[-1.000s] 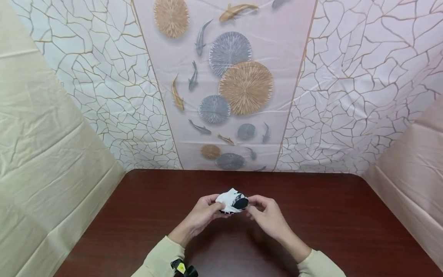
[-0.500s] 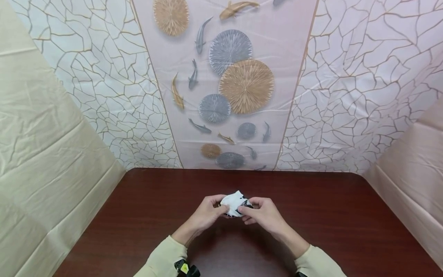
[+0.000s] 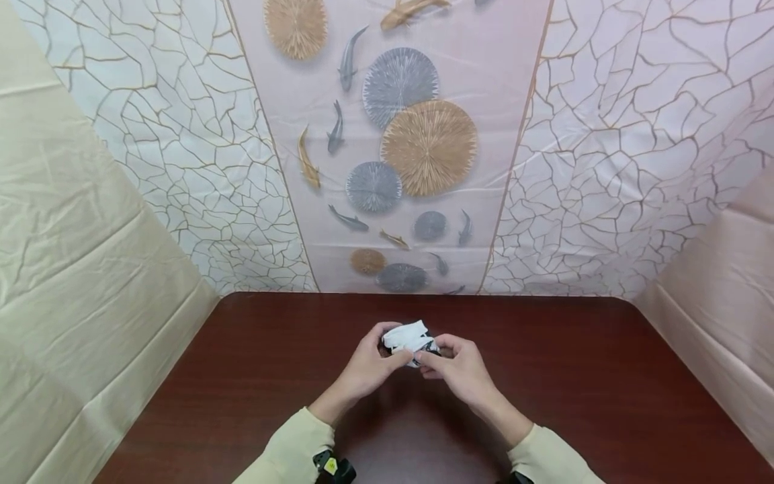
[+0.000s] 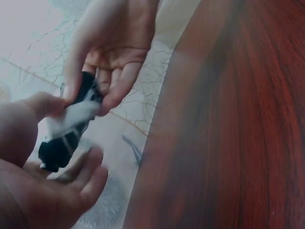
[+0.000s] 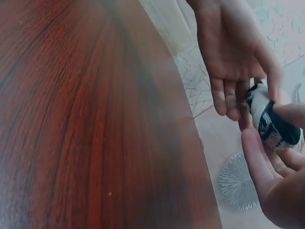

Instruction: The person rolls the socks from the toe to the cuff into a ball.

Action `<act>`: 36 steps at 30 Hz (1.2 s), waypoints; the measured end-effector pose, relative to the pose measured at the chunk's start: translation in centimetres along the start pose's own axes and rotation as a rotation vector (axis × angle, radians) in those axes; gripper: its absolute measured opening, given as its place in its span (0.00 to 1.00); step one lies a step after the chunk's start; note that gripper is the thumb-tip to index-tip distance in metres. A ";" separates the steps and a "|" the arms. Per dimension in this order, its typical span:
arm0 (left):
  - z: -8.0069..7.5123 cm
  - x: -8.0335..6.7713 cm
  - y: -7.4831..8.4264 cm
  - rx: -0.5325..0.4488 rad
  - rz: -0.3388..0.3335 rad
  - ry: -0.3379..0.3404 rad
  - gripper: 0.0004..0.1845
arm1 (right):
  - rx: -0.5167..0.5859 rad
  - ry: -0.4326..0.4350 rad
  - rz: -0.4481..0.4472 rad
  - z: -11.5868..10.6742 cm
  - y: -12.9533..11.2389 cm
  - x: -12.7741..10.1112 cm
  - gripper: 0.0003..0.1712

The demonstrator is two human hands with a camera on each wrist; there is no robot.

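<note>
Above the table, a small rolled or folded bundle of black-and-white fabric (image 3: 406,335) is held between both hands. My left hand (image 3: 367,365) grips its left side, thumb on the near face and fingers behind. My right hand (image 3: 464,375) pinches its right end, the thumb close to the left thumb. In the left wrist view the bundle (image 4: 78,114) appears as black cloth with a white band across it. The right wrist view shows the bundle (image 5: 274,121) with black, white and patterned parts. What kind of fabric article it is, I cannot tell.
A dark red-brown wooden table (image 3: 272,376) lies beneath the hands. Behind its far edge hangs a patterned cloth (image 3: 429,148) with fish and round motifs. Pale fabric walls (image 3: 91,269) stand on either side. A black device (image 3: 332,467) is strapped at the left wrist.
The right hand has moved in from the bundle's right edge and now pinches its near face. Both hands have raised and turned the bundle a little, so more white fabric shows on top.
</note>
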State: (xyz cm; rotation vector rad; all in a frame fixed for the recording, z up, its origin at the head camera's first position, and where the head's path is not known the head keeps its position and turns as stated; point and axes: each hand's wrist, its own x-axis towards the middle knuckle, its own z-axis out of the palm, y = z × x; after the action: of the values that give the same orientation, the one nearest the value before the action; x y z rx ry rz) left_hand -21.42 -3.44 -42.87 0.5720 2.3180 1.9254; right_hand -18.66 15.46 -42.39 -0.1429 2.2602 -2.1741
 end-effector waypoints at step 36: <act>-2.1 1.4 -1.3 0.099 0.016 0.450 0.03 | 0.084 0.093 -0.093 1.6 0.3 -0.4 0.09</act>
State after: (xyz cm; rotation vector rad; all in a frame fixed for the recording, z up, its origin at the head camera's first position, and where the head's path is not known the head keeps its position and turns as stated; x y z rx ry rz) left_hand -23.67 -5.15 -43.37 0.1714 2.6842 2.1375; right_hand -18.22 13.91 -42.82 -0.1523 2.2473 -2.3664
